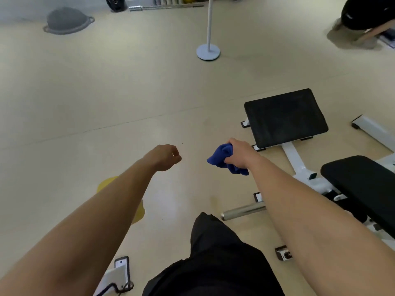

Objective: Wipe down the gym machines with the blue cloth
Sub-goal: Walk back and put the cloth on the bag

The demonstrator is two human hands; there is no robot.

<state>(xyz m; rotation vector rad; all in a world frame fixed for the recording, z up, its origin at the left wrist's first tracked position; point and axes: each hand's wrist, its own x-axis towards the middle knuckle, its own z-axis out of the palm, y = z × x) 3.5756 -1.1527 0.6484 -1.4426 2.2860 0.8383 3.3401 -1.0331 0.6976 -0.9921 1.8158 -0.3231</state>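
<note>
My right hand [240,153] grips a bunched blue cloth [224,158] in the air above the floor, just left of a gym bench. The bench has a black square pad [285,118] on a white frame [298,160] and a second black pad [363,184] at the right edge. My left hand [165,157] hangs in the air to the left of the cloth with its fingers curled into a fist, holding nothing. Both arms reach forward over the beige floor.
A chrome bar [242,211] sticks out from the bench near my black-trousered leg [213,257]. A yellow cone [136,208] lies under my left forearm. A white pole stand [208,51], a grey balance dome [68,21] and a crouching person [367,16] are farther off.
</note>
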